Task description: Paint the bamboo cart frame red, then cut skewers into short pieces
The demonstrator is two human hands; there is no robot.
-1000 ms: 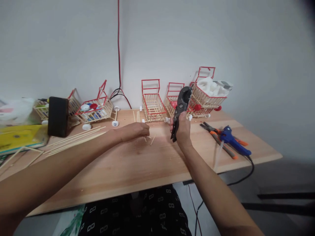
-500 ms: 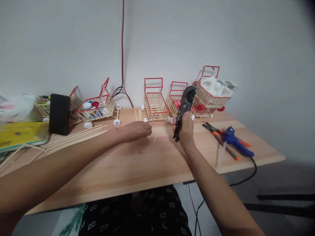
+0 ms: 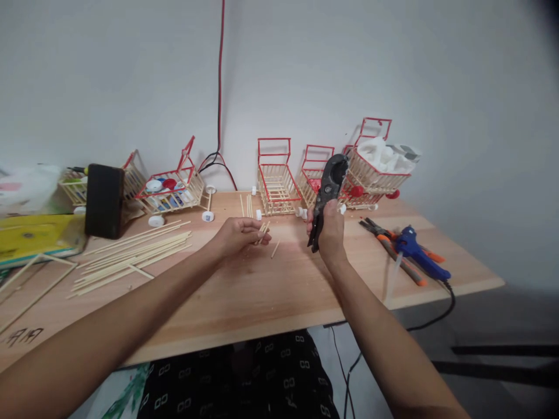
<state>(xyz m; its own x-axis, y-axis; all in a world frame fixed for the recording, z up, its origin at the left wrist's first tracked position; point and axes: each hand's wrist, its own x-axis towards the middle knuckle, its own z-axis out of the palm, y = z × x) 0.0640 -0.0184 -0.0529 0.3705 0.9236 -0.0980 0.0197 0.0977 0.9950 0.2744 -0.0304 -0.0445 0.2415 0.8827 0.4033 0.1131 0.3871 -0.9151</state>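
Between the fingertips of my left hand (image 3: 240, 237) are short wooden sticks (image 3: 264, 231), pinched just above the table. One more short stick (image 3: 275, 249) lies on the wood to the right of those fingers. My right hand (image 3: 331, 233) is wrapped round the handles of a black cutter (image 3: 328, 186), its curved head pointing up. Behind my hands stands a miniature shopping cart (image 3: 278, 185) made of sticks, with red edges and white wheels. A few cut sticks (image 3: 248, 205) lie left of this cart. A pile of longer sticks (image 3: 135, 259) lies beyond my left forearm.
More small carts stand along the wall, one with bottle caps (image 3: 168, 192), another with a white bag (image 3: 379, 154). Pliers (image 3: 393, 250) and a blue glue gun (image 3: 421, 253) lie at right. A black phone (image 3: 103, 201) stands at left near a yellow packet (image 3: 39, 235).
My left hand has lifted and turned, bringing short sticks up from the table between its fingers. My left forearm has shifted down, uncovering more of the long sticks. My right hand stays put.
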